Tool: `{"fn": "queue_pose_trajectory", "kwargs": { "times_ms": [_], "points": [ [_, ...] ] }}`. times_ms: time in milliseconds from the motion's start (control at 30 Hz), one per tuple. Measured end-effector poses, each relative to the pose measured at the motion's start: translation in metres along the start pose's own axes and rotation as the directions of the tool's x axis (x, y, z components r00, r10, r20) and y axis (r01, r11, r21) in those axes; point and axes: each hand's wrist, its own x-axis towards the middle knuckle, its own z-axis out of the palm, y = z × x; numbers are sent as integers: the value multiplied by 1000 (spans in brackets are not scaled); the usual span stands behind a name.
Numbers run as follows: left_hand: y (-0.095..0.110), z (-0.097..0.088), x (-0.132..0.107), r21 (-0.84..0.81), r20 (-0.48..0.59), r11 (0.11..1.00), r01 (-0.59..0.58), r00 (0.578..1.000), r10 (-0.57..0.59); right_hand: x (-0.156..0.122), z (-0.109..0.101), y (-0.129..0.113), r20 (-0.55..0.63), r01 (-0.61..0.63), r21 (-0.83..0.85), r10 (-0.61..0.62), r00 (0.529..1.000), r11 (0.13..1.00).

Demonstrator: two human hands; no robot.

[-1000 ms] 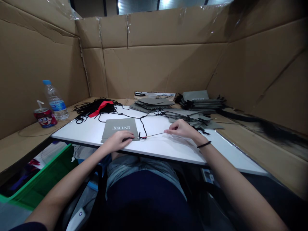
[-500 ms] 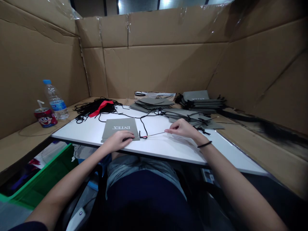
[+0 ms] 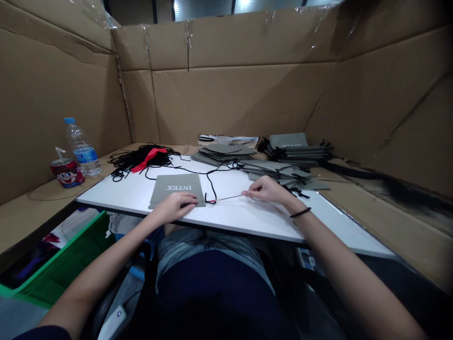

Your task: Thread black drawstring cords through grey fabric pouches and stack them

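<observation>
A flat grey pouch (image 3: 177, 185) printed INTEX, its lettering upside down to me, lies near the front edge of the white table. My left hand (image 3: 178, 206) lies over its near right corner, fingers bent and pressing it down, with the thumb beside them. Between the fingertips of my right hand (image 3: 265, 191) is the end of a thin dark rod (image 3: 231, 196). The rod stretches left towards the pouch and has a small red part near its far end. There a black cord (image 3: 211, 185) bends round beside the pouch's right edge; the exact contact is too small to make out.
Stacked grey pouches (image 3: 222, 155) lie at the back, with more corded pouches (image 3: 297, 153) to the right. A bundle of black cords (image 3: 141, 160) with a red strip sits back left. A water bottle (image 3: 85, 153) and a drink can (image 3: 67, 173) stand left. Cardboard walls (image 3: 226, 99) surround the table.
Almost nothing differs. My right hand and the rod have shifted very slightly; the pouch and my left hand stay in place.
</observation>
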Motion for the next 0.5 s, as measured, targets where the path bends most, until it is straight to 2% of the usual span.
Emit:
{"fn": "queue_pose_trajectory", "kwargs": {
  "times_ms": [500],
  "points": [
    [-2,1,-1,-7,7,1000,11,1000,-11,0,-2,4,15,6,-6,-6,1000,1000]
  ]
}}
